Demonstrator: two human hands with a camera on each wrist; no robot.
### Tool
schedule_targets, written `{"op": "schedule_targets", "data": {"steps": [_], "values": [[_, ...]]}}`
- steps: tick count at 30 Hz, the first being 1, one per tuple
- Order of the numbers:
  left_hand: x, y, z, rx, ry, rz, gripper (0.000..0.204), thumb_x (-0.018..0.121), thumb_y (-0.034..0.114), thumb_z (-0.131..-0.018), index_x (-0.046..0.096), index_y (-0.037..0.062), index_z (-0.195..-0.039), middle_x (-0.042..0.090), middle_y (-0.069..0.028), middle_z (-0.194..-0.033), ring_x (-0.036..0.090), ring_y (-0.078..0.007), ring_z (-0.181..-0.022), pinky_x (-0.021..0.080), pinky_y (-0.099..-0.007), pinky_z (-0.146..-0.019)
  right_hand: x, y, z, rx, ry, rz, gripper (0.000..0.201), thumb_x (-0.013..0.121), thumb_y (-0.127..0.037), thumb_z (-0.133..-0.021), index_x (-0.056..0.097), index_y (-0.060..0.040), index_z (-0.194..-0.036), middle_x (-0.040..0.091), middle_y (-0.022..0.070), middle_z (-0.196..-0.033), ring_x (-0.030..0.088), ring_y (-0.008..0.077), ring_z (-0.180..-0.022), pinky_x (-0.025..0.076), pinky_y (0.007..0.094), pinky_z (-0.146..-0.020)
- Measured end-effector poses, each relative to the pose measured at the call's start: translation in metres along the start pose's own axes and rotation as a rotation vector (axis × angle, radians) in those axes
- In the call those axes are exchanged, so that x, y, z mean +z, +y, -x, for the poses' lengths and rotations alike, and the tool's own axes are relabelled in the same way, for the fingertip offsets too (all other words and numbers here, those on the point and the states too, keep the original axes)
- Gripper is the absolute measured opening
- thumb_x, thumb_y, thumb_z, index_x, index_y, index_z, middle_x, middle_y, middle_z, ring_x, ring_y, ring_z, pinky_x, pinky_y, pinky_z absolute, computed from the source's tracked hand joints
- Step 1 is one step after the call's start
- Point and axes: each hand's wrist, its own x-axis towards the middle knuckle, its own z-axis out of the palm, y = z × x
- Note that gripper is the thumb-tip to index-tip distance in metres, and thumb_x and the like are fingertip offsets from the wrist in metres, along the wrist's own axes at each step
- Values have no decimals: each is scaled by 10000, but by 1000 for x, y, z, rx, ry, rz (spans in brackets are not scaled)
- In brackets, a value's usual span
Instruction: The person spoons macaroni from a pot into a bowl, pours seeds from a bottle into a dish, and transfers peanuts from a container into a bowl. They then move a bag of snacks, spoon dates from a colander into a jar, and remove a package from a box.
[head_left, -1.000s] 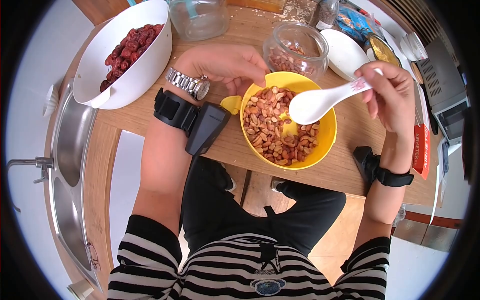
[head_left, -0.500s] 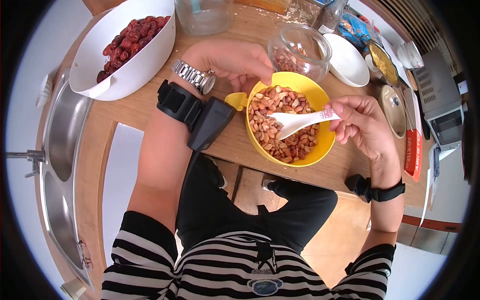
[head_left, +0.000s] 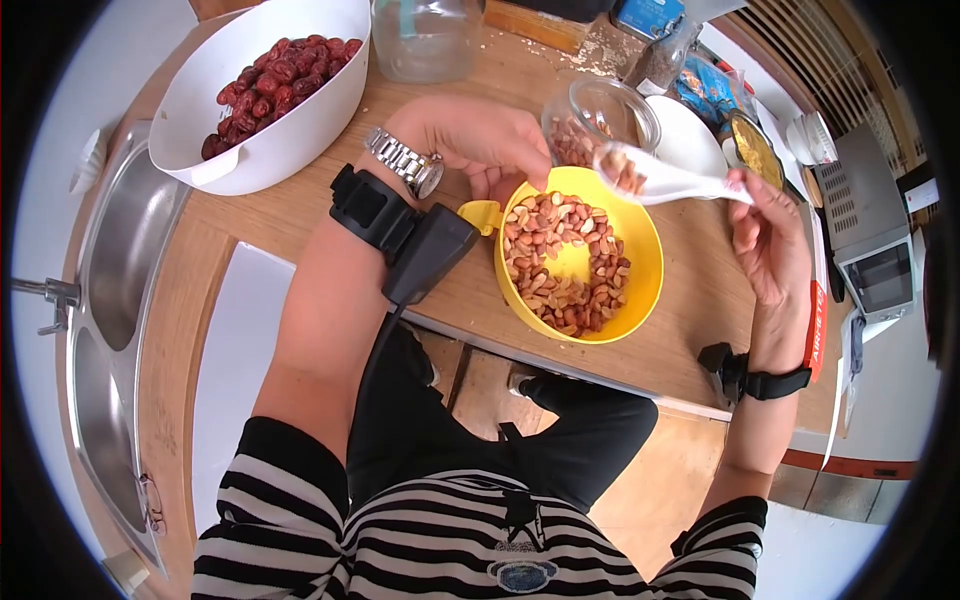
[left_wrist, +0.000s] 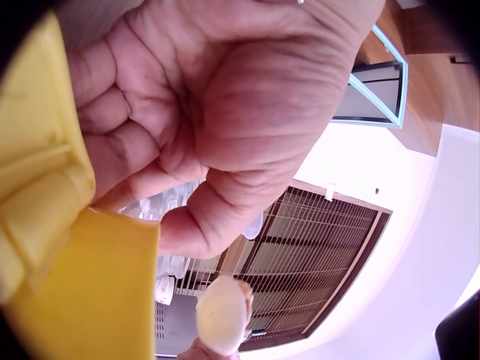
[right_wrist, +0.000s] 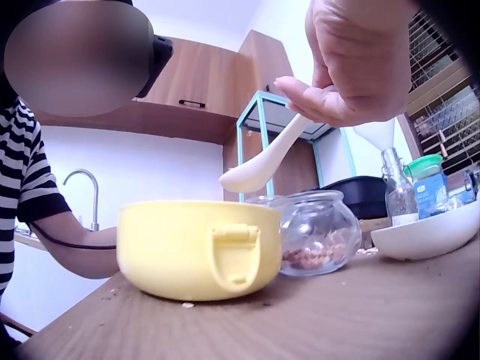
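A yellow bowl (head_left: 640, 245) of peanuts (head_left: 535, 240) stands near the table's front edge, its bottom showing in the middle. My left hand (head_left: 475, 140) grips its far left rim, thumb at the edge and fingers curled outside. With my right hand (head_left: 775, 240) I pinch the handle of a white soup spoon (head_left: 670, 185), which carries a few peanuts above the bowl's far rim. Just behind, a round glass jar (head_left: 640, 110) holds more peanuts; the spoon's tip overlaps it in the head view. In the right wrist view the spoon (right_wrist: 259, 169) hangs above the yellow bowl (right_wrist: 169, 247).
At the far left a white basin (head_left: 300, 155) holds red dates (head_left: 265, 90). A large glass jar (head_left: 425, 45) stands at the back. Right of the peanut jar are a white dish (head_left: 690, 135) and a glass bottle (head_left: 660, 65). A sink (head_left: 130, 260) lies left, a microwave (head_left: 880, 275) right.
The spoon dipped into the peanuts half a second ago; now it is raised toward the glass jar with peanuts in it. The left hand keeps its place on the rim.
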Motion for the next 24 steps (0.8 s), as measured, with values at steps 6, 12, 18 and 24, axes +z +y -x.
{"op": "schedule_targets", "data": {"steps": [6, 12, 18, 24], "values": [[0, 0, -1, 0, -2, -28, 253, 501, 150, -747, 540, -46, -903, 578, -58, -669, 561, -81, -515, 487, -199, -449, 11, -5, -20, -257, 180, 266, 220, 505, -91, -807, 532, 76, -948, 583, 88, -681, 538, 85, -541, 425, 150, -483], [1, 1, 1, 14, 12, -39, 246, 500, 157, -749, 542, -43, -888, 575, -52, -662, 558, -76, -513, 485, -195, -446, 35, 8, -9, -609, 241, 899, 168, 534, -71, -792, 562, 36, -917, 567, 63, -659, 524, 69, -564, 430, 172, -524], [-1, -1, -2, 20, -25, -21, 243, 505, 157, -747, 542, -45, -879, 576, -53, -660, 562, -79, -517, 487, -199, -447, 46, -10, 26, -499, 233, 700, 143, 523, -51, -791, 568, 42, -889, 568, 76, -627, 509, 73, -487, 403, 169, -452], [1, 0, -1, 19, -13, -23, 243, 500, 152, -747, 544, -47, -879, 580, -62, -667, 565, -84, -514, 489, -202, -448, 53, -1, 40, -74, 149, 710, 130, 510, -31, -787, 559, 70, -853, 563, 89, -592, 531, 96, -441, 422, 170, -385]]}}
